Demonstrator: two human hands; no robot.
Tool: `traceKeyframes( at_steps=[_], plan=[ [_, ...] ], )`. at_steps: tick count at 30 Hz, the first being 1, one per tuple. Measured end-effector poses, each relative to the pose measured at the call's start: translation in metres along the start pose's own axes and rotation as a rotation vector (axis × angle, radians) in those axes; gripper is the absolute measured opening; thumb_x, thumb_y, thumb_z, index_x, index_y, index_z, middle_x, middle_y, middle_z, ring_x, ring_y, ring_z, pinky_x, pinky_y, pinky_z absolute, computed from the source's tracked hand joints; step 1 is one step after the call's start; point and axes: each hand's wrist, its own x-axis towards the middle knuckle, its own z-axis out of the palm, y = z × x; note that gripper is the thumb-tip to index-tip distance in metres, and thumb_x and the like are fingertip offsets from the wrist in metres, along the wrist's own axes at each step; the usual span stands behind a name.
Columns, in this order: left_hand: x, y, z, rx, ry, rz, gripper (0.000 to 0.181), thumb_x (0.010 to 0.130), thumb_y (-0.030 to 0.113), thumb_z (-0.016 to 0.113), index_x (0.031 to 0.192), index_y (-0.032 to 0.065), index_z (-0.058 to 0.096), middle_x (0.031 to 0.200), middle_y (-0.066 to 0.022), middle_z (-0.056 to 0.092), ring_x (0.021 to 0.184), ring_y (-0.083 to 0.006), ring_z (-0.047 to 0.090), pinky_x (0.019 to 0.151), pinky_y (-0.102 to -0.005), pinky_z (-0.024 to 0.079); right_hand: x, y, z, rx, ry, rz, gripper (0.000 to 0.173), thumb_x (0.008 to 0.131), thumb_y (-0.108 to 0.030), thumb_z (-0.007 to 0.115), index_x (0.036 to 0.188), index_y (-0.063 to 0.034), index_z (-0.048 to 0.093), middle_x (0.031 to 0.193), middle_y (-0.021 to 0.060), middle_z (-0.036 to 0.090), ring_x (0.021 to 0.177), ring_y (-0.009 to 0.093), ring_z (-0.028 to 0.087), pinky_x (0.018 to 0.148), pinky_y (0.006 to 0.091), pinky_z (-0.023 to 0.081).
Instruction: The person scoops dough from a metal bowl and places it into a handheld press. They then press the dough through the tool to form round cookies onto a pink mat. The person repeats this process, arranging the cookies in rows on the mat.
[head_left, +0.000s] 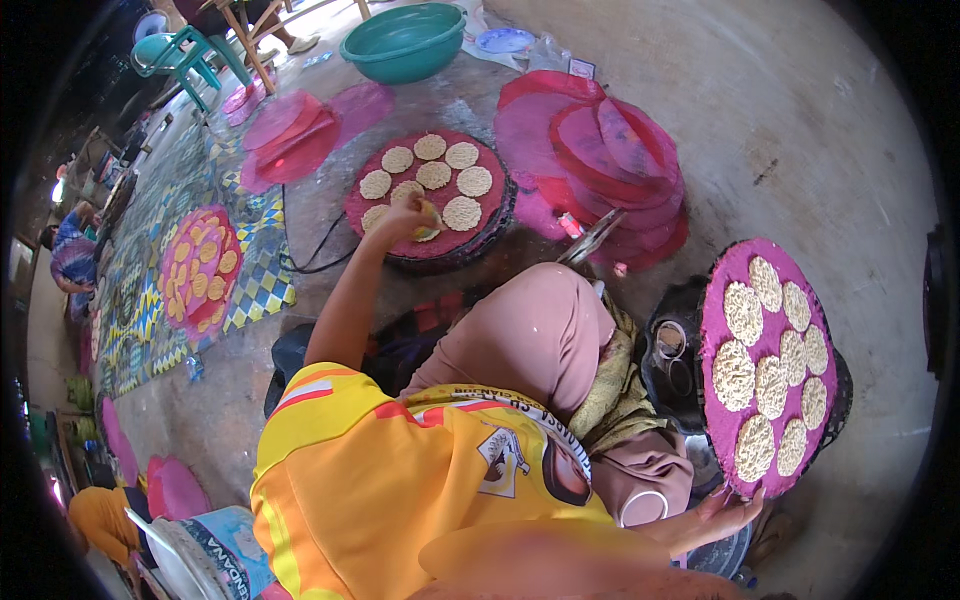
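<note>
My left hand (409, 217) reaches over a round pink mesh mat (480, 225) that lies on a dark round base. Its fingers close on a small yellowish object (430, 216), partly hidden and too blurred to name. Around it on the mat lie several pale, round, textured wafers (462, 214). On the right, my right hand (731, 511) grips the near edge of a second round pink mat (799, 450), which sits tilted above a dark rim and bears several similar wafers (733, 375).
Behind are stacked pink and red mesh rounds (622, 165) and a green basin (405, 45). A dark container (664, 375) with cups is by the right mat. On the left, a patterned floor sheet (259, 296) holds a wafer-covered round (199, 274). People sit farther left; a pail (217, 547) stands near.
</note>
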Motion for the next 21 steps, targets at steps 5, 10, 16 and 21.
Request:
traceKeyframes(
  at_steps=[5,10,16,21],
  plan=[
    [-0.018,-0.052,-0.026,0.598,0.305,0.071,0.069,0.046,0.022,0.085,0.103,0.0048,0.049,0.098,-0.0175,0.053,0.098,-0.0342,0.050,0.085,-0.0413,0.042,-0.022,-0.013,0.015,-0.023,-0.190,0.073,0.046,0.074,-0.021,0.064,0.110,0.0058,0.052,0.108,0.0154,0.055,0.095,0.026,0.054,0.082,0.0398,0.043],
    [-0.021,-0.061,-0.027,0.620,0.260,0.042,0.070,0.043,0.023,0.086,0.101,0.0055,0.049,0.103,-0.0155,0.051,0.103,-0.0335,0.048,0.086,-0.0417,0.042,-0.035,-0.016,0.028,0.057,-0.242,0.156,0.044,0.075,-0.021,0.062,0.109,0.0058,0.052,0.107,0.0141,0.056,0.092,0.026,0.056,0.076,0.0375,0.047],
    [-0.026,-0.053,-0.036,0.584,0.362,0.137,0.064,0.047,0.029,0.085,0.096,0.0049,0.051,0.101,-0.0141,0.056,0.093,-0.0297,0.056,0.079,-0.0397,0.046,-0.052,-0.014,0.048,-0.145,-0.093,0.017,0.046,0.075,-0.025,0.062,0.109,0.0045,0.052,0.110,0.0120,0.055,0.096,0.024,0.055,0.079,0.0377,0.044],
    [0.032,-0.047,-0.097,0.426,0.304,-0.093,0.065,0.052,0.035,0.084,0.101,0.0056,0.054,0.091,-0.0150,0.059,0.084,-0.0265,0.059,0.079,-0.0387,0.046,-0.068,-0.011,0.069,-0.244,-0.032,-0.061,0.045,0.075,-0.027,0.061,0.109,0.0009,0.054,0.113,0.0110,0.054,0.103,0.024,0.050,0.085,0.0411,0.037]
  ],
)
